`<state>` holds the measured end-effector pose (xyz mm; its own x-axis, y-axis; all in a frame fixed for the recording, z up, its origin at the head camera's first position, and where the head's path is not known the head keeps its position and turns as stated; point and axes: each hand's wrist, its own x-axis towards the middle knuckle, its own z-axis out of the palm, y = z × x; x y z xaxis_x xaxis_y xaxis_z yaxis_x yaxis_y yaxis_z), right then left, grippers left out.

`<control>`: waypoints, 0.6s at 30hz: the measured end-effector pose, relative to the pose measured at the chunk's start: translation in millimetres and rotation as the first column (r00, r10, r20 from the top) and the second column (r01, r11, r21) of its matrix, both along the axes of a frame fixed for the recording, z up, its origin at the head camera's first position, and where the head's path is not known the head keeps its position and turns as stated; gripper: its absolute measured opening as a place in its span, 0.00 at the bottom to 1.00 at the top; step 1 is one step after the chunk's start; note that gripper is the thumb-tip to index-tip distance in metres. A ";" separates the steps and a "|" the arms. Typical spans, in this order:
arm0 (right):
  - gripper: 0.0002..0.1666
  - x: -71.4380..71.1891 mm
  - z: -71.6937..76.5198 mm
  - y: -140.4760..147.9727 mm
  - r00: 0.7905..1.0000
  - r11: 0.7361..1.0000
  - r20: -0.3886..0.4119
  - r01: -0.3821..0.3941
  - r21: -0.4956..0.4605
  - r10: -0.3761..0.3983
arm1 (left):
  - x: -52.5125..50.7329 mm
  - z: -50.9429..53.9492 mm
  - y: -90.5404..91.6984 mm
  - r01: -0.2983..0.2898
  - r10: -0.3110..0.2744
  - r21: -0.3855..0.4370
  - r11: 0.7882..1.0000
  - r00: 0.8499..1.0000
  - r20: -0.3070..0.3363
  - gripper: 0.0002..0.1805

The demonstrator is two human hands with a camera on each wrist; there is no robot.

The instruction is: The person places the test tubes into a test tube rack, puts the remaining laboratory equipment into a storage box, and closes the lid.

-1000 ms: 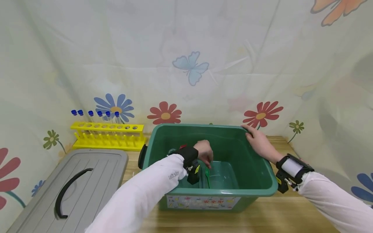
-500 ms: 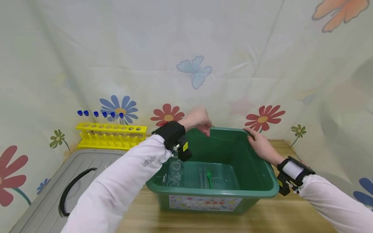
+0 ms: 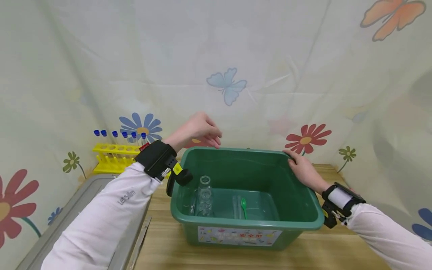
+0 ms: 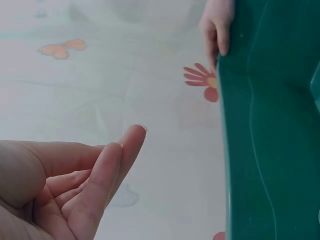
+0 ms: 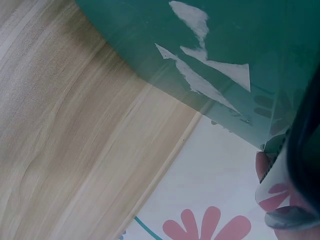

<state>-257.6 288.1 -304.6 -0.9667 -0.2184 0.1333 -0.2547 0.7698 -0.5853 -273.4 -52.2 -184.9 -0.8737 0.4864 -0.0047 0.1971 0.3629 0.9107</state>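
My left hand (image 3: pixel 201 129) hovers above the far left rim of a green plastic bin (image 3: pixel 246 224). Its fingers are loosely bent, thumb near the fingertips, and nothing shows between them in the left wrist view. At the bin's back right corner, my right hand (image 3: pixel 305 172) grips the rim, its fingers over the edge. Inside the bin, clear glassware (image 3: pixel 205 197) stands at the left. A green spoon (image 3: pixel 244 206) lies on the bin floor beside thin clear sticks or tubes (image 3: pixel 237 207).
Left of the bin lies a grey lid (image 3: pixel 91 191), partly under my left sleeve. A thin metal tool (image 3: pixel 140 242) lies along the lid's edge. Behind the lid stands a yellow rack (image 3: pixel 111 161) holding several blue-capped tubes (image 3: pixel 115 134). A flower-printed curtain (image 3: pixel 270 75) closes the back.
My left hand has risen out of the bin and moved left over its far rim. The glassware at the bin's left has come into view. My right hand stays on the rim.
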 end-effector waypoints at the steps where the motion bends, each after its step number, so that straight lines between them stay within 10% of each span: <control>1: 0.25 -0.7 0.0 -0.1 1.000 1.000 -0.003 0.000 -0.002 0.000 | -0.6 -0.1 -4.2 -0.008 0.008 0.002 1.000 1.000 -0.009 0.08; 18: 0.24 -5.9 1.7 2.1 1.000 1.000 -0.008 0.002 0.008 -0.002 | 38.9 -29.3 -89.8 -0.251 0.233 -0.077 0.965 0.955 -0.185 0.12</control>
<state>-263.5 290.2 -303.0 -0.9660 -0.2180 0.1392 -0.2581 0.7749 -0.5771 -234.5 -142.0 -214.2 -0.9569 0.2650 0.1193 0.2432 0.5055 0.8278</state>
